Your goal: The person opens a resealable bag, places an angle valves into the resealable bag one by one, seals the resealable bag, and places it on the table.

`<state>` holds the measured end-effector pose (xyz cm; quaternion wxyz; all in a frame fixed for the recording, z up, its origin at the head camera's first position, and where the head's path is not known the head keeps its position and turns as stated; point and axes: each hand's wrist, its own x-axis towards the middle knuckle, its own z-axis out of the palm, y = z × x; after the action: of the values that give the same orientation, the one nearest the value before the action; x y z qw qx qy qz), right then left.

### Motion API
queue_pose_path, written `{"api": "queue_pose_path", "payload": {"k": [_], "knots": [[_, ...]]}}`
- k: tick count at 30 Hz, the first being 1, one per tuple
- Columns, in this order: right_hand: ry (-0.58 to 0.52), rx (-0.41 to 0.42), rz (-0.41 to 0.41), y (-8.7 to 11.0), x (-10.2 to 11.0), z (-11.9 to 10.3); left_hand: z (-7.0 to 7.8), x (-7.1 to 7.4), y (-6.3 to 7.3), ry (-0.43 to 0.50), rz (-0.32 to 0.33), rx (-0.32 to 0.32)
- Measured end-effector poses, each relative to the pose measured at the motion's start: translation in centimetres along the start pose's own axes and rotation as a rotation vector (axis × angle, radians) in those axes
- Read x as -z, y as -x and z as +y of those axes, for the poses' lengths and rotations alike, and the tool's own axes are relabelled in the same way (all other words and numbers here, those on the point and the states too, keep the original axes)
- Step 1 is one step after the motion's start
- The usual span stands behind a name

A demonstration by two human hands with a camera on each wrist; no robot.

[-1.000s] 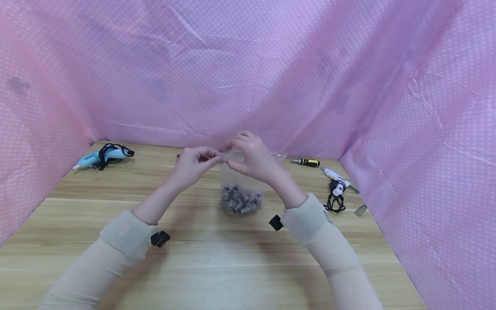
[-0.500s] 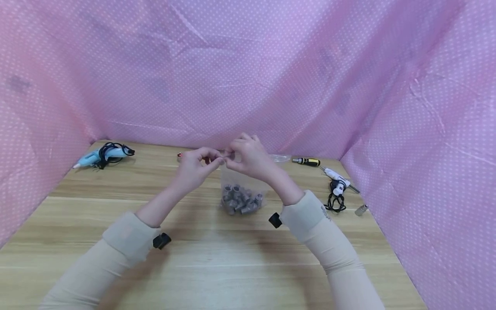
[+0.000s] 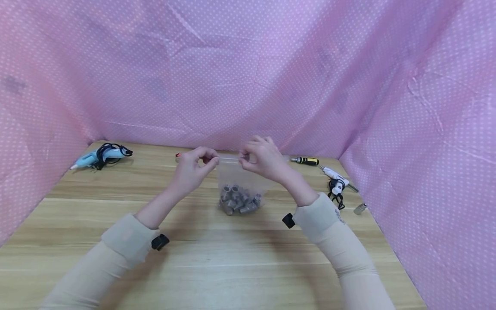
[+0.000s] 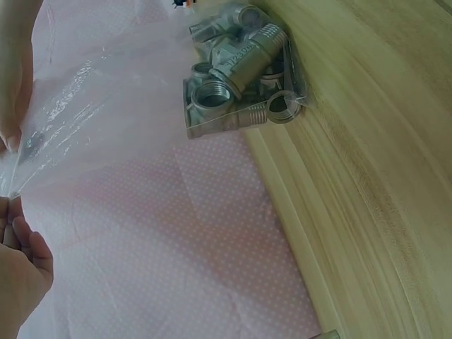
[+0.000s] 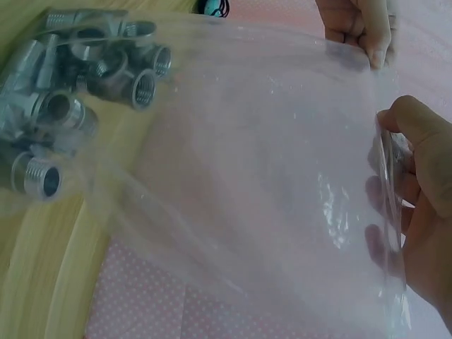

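Note:
A clear plastic zip bag point(image 3: 236, 176) stands on the table with several grey metal pipe fittings point(image 3: 240, 200) in its bottom. Several of the fittings show threaded ends in the right wrist view. My left hand point(image 3: 193, 167) pinches the top edge of the bag at its left end between thumb and fingers. Further right along the same edge, my right hand point(image 3: 267, 161) pinches it too, with a short stretch of edge showing between the hands. In the right wrist view, the thumb point(image 5: 406, 116) presses the bag's rim and fingers show through the film.
A light blue glue gun point(image 3: 100, 157) with a black cord lies at the far left. At the right are a yellow-black screwdriver point(image 3: 306, 161), a white soldering gun point(image 3: 337, 177) with a cord, and a small metal fitting point(image 3: 360, 209). Pink dotted cloth point(image 3: 248, 77) surrounds the wooden table.
My right hand has slid right along the bag's top edge, away from my left hand, opening a gap between them. The left hand stays nearly in place, and the fittings have hardly shifted.

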<state>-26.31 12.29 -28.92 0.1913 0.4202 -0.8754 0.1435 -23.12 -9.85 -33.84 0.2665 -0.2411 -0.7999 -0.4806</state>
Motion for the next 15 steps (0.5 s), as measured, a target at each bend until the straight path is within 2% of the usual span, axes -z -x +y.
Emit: {"api": "queue_pose_path", "payload": {"k": [15], "knots": [[0.022, 0.011, 0.036, 1.9, 1.3, 1.6, -0.5, 1.6, 0.1, -0.051, 0.027, 0.016]]}}
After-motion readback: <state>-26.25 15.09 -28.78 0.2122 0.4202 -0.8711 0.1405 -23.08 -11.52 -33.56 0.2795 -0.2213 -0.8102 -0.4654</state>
